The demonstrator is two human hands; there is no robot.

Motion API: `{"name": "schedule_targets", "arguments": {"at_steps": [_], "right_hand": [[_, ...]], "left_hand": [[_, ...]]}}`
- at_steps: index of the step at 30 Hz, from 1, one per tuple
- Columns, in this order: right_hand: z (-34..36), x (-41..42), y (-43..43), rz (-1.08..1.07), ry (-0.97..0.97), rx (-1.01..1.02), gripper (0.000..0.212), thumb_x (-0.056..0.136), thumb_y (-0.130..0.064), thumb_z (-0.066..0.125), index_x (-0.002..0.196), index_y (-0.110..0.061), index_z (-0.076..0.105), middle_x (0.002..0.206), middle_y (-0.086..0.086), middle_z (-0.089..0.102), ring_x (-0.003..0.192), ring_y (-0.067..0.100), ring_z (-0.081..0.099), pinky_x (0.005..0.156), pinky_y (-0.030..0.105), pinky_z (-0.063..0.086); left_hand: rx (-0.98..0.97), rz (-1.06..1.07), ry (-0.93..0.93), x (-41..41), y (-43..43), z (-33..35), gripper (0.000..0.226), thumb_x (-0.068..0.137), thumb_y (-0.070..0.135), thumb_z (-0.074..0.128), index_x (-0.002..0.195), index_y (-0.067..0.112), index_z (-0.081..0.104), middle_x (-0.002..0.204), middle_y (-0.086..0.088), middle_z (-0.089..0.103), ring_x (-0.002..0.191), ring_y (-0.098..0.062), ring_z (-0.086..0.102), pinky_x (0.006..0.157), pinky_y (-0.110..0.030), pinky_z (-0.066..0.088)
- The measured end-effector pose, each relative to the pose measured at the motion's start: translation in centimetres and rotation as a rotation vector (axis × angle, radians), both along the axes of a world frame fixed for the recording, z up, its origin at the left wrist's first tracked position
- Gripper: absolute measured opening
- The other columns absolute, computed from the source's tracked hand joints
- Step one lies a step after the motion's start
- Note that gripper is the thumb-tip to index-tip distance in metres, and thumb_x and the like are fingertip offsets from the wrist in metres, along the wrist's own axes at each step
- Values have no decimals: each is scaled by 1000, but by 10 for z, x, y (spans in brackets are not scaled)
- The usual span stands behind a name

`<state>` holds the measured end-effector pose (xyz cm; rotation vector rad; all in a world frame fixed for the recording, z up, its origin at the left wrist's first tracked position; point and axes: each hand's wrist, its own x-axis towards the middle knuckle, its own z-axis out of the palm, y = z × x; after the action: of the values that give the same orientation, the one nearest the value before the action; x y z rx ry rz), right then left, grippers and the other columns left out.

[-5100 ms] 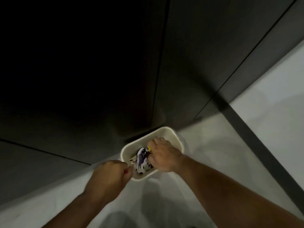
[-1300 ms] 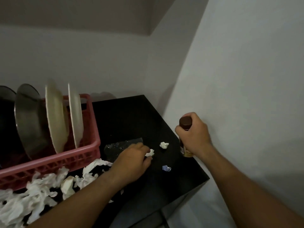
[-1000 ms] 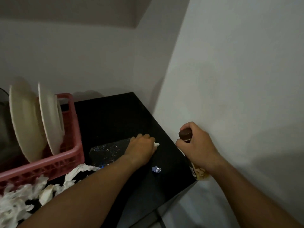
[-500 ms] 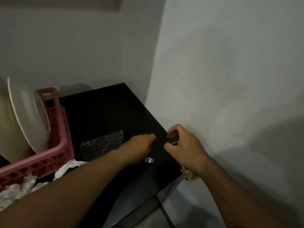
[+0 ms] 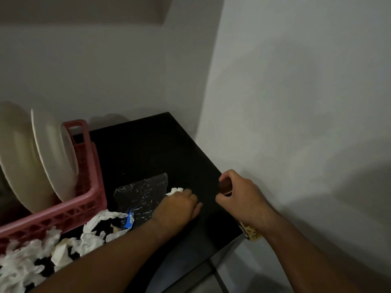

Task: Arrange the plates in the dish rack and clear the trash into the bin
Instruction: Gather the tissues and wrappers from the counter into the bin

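While the left hand (image 5: 177, 206) closed over a white tissue wad (image 5: 176, 190) on the black table (image 5: 148, 149), the right hand (image 5: 241, 197) gripped a brown-capped bottle (image 5: 225, 185); white plates (image 5: 53, 153) stood in the pink rack (image 5: 84, 199).

On a black table (image 5: 148, 149), the left hand (image 5: 177, 208) closes over a white paper scrap (image 5: 175, 190) beside a clear plastic bag (image 5: 139, 197). The right hand (image 5: 241, 197) grips a brown-capped bottle (image 5: 225, 185) at the table's right edge. A pink rack (image 5: 84, 199) holds two white plates (image 5: 53, 153) upright. Crumpled tissues (image 5: 88, 235) lie in front of it.
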<state>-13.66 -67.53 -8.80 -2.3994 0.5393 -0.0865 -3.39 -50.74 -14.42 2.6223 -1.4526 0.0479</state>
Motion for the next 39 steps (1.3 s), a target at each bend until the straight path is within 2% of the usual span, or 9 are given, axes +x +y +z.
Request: {"name": "schedule_targets", "arguments": {"at_steps": [4,9,13,17,20,23,28,33,39], "right_hand": [[-2,7,2,28,45,-2,33,82,-36,71,98,-44,44,89,-16,58,77,5,60,56,12,43],[-6,15,8,68,106,-10,35,84,-37,71,104,-45,43,91,-16,55,77,5,59,53,12,41],[-10,16,10,75,125,-10,36,85,-37,72,106,-45,43,93,-16,55,79,5,59,56,13,43],[-10,15,16,81,145,-45,38,85,-39,71,110,-44,42,93,-15,54,81,6,58,60,15,46],[-5,11,22,67,100,-78,37,86,-39,70,110,-44,42,92,-16,53,80,4,57,61,16,45],[0,4,29,37,47,-91,36,87,-39,70,108,-43,41,93,-17,55,82,3,57,65,17,47],[9,-13,42,6,-52,-76,37,86,-40,72,108,-40,43,92,-16,58,82,2,59,68,17,50],[28,-22,75,-30,-159,-55,36,82,-55,70,102,-43,42,89,-17,58,78,4,60,59,13,44],[56,-28,143,57,-214,-85,36,85,-46,71,98,-47,37,91,-19,57,79,-1,59,56,11,43]], "left_hand": [[-78,113,56,29,-5,29,27,99,45,42,101,21,54,97,1,59,82,-15,60,74,-33,53],[97,273,225,43,-10,29,33,100,41,42,127,22,43,105,-3,61,91,-17,62,75,-33,54],[141,305,154,33,-2,12,38,100,49,39,118,19,55,109,-4,62,93,-17,63,77,-33,54],[125,282,131,21,3,6,46,97,56,40,122,20,52,115,-5,59,98,-18,60,81,-35,54],[103,274,223,12,4,9,44,99,50,40,127,19,51,127,-7,49,109,-21,55,89,-38,51],[92,230,241,3,8,16,39,101,42,42,124,14,55,132,-7,39,109,-21,52,90,-38,50],[33,153,299,-11,23,31,28,98,35,49,118,16,55,120,-4,48,100,-18,55,85,-34,52],[-92,241,262,-5,58,74,8,93,18,53,100,15,55,99,-6,59,93,-23,62,73,-30,50],[-99,241,283,-12,137,118,25,95,24,56,120,21,56,109,-6,61,96,-22,62,81,-35,53]]}}
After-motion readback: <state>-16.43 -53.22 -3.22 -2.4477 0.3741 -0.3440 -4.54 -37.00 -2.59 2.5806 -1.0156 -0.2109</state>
